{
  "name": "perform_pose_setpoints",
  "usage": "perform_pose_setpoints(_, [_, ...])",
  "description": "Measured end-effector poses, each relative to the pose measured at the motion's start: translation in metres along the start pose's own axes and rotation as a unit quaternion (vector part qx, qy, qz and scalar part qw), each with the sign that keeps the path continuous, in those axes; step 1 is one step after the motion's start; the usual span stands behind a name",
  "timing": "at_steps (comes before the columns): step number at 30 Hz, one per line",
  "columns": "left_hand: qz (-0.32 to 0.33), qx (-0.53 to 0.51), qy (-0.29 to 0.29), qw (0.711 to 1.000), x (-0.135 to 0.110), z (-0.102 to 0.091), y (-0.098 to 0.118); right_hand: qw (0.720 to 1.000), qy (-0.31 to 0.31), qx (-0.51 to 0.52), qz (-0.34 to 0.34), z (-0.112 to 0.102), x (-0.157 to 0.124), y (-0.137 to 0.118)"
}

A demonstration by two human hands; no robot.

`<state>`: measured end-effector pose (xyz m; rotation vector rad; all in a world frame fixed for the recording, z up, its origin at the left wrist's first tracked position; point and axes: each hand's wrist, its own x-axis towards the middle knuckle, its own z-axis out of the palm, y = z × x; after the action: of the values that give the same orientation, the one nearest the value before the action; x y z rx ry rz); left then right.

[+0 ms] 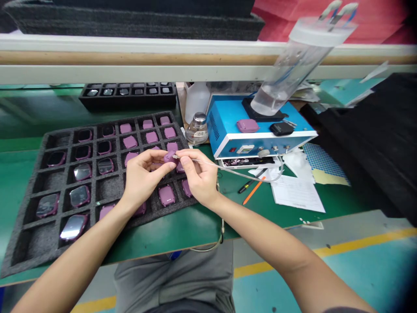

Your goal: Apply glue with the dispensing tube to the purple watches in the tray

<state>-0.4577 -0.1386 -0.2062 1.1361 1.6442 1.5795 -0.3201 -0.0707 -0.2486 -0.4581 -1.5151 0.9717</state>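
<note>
My left hand (140, 176) is closed on a small purple smartwatch case (170, 157), held tilted above the foam tray. In a pinch, my right hand (201, 177) grips the tip end of a thin clear tube (236, 174), and the tip meets the edge of the case. The tube curves right to the front of a blue control box (260, 147). Below my hands lies a dark grey foam tray (110, 188) divided into compartments. Some hold watches with dark screens (80, 195); others hold purple cases (167, 195). A few compartments are bare.
On the box stand a clear cylinder (283, 78), a purple case (247, 125) and a black case (281, 128). A glass bottle (197, 129) is left of it. Pens (254, 190) and papers (297, 193) lie right. A shelf edge (130, 74) crosses above; another tray (128, 101) sits behind.
</note>
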Motion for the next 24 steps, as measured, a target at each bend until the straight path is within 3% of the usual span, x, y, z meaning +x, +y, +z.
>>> perform_pose_setpoints(24, [0.002, 0.001, -0.004, 1.000, -0.0002, -0.0007, -0.0005, 1.000, -0.004, 0.004, -0.003, 0.0000, 0.0005, 0.0002])
